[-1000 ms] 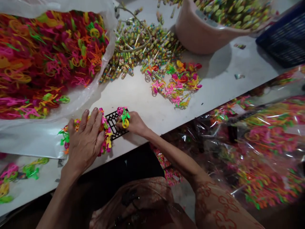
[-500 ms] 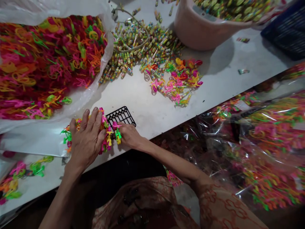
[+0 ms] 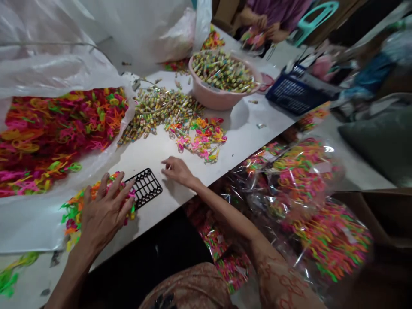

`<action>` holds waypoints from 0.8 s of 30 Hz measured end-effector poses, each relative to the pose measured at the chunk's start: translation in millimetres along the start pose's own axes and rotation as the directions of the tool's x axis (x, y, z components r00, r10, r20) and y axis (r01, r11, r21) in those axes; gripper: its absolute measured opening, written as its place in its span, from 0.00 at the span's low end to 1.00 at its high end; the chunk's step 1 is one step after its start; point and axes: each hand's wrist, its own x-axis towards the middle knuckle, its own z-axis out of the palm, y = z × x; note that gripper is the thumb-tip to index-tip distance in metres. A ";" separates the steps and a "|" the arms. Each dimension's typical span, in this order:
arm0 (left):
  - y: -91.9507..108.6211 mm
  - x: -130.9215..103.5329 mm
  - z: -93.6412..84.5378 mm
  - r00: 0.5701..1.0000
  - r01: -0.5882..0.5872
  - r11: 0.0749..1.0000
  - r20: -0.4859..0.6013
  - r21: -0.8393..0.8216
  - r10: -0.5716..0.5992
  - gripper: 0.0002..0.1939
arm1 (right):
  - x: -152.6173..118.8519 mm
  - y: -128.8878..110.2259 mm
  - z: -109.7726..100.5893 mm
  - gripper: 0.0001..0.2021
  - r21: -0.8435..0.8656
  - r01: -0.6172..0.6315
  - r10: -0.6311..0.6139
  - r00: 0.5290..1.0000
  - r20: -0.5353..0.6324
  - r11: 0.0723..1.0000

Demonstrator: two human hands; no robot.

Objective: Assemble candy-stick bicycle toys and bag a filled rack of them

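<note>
Since the earlier frame, our right hand [image 3: 177, 171] has drawn off the black lattice frame [image 3: 146, 189] and now hangs above the table [image 3: 141, 162], just to the right of it, and the view has tipped up to take in more of the room. We have those fingers loosely bent, and we see nothing between them. Our left hand [image 3: 103, 214] lies palm down with its fingers spread and unclenched across a row of bright plastic pieces [image 3: 72, 210], which stick out on both sides of it. The frame lies flat near the front edge of the table, its left end reaching the pieces beneath our hand; we cannot tell how far it runs under them. Beyond our right hand sits a small loose pile [image 3: 204, 139] of similar pieces, next to a heap of tiny patterned tubes [image 3: 157, 105]. Behind that heap stands a pink basin [image 3: 214, 99] full of the same tubes, with a blue basket [image 3: 286, 92] to its right. On our left, a large white bag [image 3: 127, 116] gapes open over more coloured pieces.
</note>
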 end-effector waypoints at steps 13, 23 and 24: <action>-2.3 -6.6 2.6 0.999 -0.054 0.998 0.003 -0.024 0.054 0.15 | 11.6 23.4 -13.7 0.10 -0.146 -0.206 0.165 0.953 -0.253 0.968; -12.8 5.1 -3.6 0.996 -0.022 0.999 0.083 0.023 0.020 0.23 | 10.3 0.8 13.9 0.09 -0.184 -0.116 0.114 0.993 -0.023 0.976; -13.3 4.1 -4.8 0.996 -0.030 0.999 0.087 0.019 0.028 0.23 | 11.7 -0.3 10.0 0.08 -0.209 -0.120 0.122 0.992 -0.002 0.971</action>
